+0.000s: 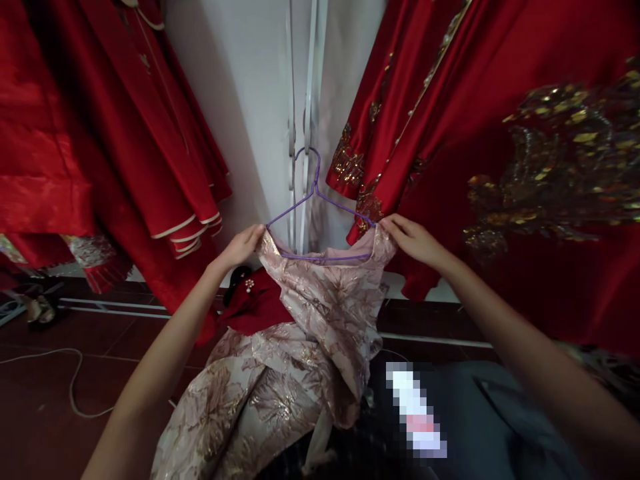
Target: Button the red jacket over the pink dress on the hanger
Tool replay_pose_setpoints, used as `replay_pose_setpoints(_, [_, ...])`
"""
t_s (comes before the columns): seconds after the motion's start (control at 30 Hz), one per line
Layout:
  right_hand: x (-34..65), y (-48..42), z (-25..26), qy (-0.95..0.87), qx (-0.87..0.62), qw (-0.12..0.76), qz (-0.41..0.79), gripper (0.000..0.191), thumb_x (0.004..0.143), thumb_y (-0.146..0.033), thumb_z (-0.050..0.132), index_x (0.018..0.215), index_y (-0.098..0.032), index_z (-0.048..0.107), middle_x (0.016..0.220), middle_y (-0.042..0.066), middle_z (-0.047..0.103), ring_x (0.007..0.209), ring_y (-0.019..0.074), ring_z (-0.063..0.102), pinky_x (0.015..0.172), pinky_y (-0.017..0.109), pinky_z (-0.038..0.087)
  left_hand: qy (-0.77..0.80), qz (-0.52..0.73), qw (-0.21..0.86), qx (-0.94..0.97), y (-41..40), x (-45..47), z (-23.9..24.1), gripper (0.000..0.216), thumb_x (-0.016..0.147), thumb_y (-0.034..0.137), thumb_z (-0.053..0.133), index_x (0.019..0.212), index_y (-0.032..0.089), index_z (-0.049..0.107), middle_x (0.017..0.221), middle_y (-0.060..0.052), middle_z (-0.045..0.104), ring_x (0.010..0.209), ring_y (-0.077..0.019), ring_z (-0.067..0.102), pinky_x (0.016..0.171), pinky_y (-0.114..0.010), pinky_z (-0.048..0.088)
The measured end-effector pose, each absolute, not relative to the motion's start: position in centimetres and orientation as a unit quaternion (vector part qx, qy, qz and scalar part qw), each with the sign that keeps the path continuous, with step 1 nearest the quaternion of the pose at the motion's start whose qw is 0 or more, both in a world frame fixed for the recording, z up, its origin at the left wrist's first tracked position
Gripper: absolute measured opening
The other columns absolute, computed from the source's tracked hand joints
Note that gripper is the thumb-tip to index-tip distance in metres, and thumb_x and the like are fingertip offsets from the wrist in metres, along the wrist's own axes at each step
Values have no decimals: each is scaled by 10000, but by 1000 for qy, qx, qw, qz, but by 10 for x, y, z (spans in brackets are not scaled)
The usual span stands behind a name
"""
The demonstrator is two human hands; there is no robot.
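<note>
Red fabric with cream edging forms the garments hanging at left. Next, the left hand pinches one shoulder of a pink-and-gold brocade dress, its fingers clamped on the cloth. Centrally, a purple wire hanger spans the neckline, its lower bar crossing the opening; whether its hook catches the white metal uprights behind cannot be told. The dress lies between the hands, its skirt bunched toward lower left. The right hand clamps the opposite shoulder; the paired grip presumably serves to level both shoulders over the hanger's arms. Gold-sequinned red garments hang at right, probably suspended to avoid creasing.
</note>
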State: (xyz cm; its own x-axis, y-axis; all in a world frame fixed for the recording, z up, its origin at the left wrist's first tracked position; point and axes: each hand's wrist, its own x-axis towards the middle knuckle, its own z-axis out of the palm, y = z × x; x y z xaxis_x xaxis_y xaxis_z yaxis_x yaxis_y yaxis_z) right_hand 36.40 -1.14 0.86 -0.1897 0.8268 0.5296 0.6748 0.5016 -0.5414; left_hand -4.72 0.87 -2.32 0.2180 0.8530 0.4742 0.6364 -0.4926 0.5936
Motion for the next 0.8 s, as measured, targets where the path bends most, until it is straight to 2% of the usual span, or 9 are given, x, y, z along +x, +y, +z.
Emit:
replay_pose_setpoints(0.1, [356, -13, -11, -750, -480, 455, 27, 355, 878, -493, 404, 906, -212, 619, 835, 27, 651, 768, 178, 583, 741, 319, 450, 507, 369, 59, 777, 8, -39, -29, 466, 891, 528, 312, 812, 175, 606, 691, -15, 572, 660, -145, 511, 646, -235, 382])
replay_pose_setpoints(0.2, [350, -12, -24, -715, -463, 523, 24, 315, 865, -453, 450, 941, -212, 637, 913, 37, 676, 837, 193, 610, 784, 332, 466, 523, 411, 29, 746, 3, -38, -33, 465, 898, 499, 302, 736, 167, 584, 606, 4, 503, 585, -120, 445, 579, -213, 328])
replay_pose_setpoints(0.37, [357, -11, -25, -665, -462, 586, 31, 279, 852, -425, 481, 926, -218, 653, 934, 51, 685, 883, 204, 624, 825, 349, 474, 537, 442, 20, 718, -6, -48, -40, 451, 883, 489, 330, 681, 157, 558, 569, 10, 459, 561, -109, 401, 553, -211, 293])
replay_pose_setpoints(0.53, [365, -18, -36, -588, -522, 617, 5, 298, 837, -447, 485, 850, -189, 633, 704, 42, 626, 641, 188, 573, 617, 322, 463, 574, 452, 64, 680, -13, -68, -66, 458, 864, 522, 340, 626, 162, 493, 546, 16, 419, 552, -111, 381, 529, -216, 275])
replay_pose_setpoints(0.63, [364, -33, -54, -549, -543, 635, 16, 300, 832, -456, 485, 842, -184, 611, 693, 37, 610, 619, 182, 556, 590, 312, 452, 584, 442, 99, 673, -20, -74, -87, 463, 864, 528, 331, 584, 173, 430, 524, 24, 373, 537, -109, 355, 521, -223, 271])
replay_pose_setpoints(0.8, [360, -78, -84, -512, -601, 613, 28, 276, 845, -460, 467, 855, -204, 570, 685, 25, 586, 624, 206, 549, 604, 356, 459, 563, 424, 112, 701, -35, -53, -96, 409, 908, 481, 286, 691, 181, 458, 628, 9, 460, 622, -126, 438, 602, -223, 353])
